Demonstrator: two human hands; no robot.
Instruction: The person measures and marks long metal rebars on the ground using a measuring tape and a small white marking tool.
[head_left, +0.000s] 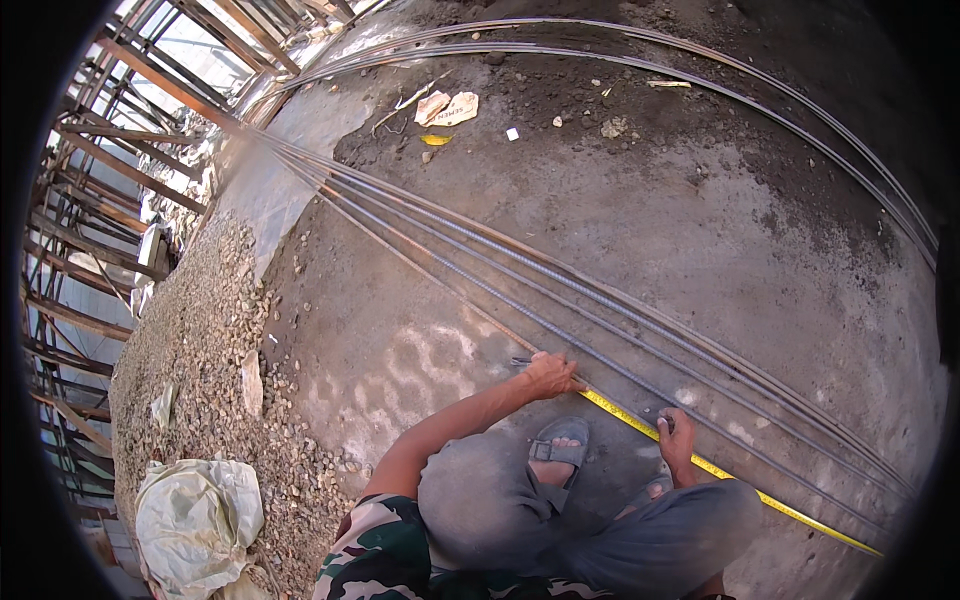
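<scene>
Right grip: the right hand is curling its fingers beside the tape; whether it is pinching anything cannot be told.
Yellow measuring tape: it is running low over the ground from the left hand past the right, probably behaving as a light, springy, easily creased strip (its edges are seeming the kindest hold).
Left grip: the left hand is clasping the tape's end, a sensible place for keeping it taut.
Thin brown rod: it is leading away up-left from that hand, presumably stiff and rough.
Ribbed grey rods: they are lying just beyond, apparently heavy steel, suiting two hands spread wide.
Far rods: they are stretching across the background, looking equally heavy.
</scene>
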